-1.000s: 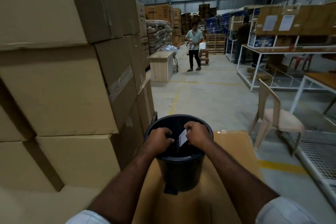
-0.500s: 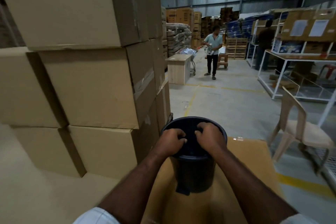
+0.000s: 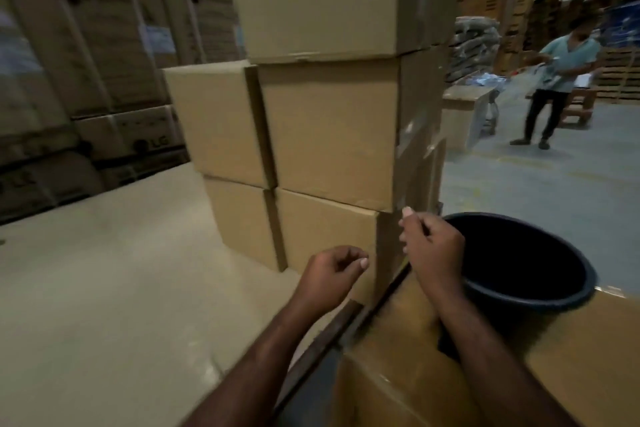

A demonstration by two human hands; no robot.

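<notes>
Round black plastic bucket (image 3: 519, 298) stands on a brown cardboard carton (image 3: 588, 357), near right. Left hand (image 3: 332, 270), fingers curled, holds nothing; right hand (image 3: 433, 248) is curled beside the rim, any contents indiscernible. Bucket apparently released; stacked tan boxes (image 3: 329, 135) probably next.

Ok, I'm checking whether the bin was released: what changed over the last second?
Both hands came off the rim of the black bucket and moved left toward the stacked cartons. The left hand and right hand are now curled, holding nothing visible. The white slip is gone from view. The bucket stays on its carton.
</notes>
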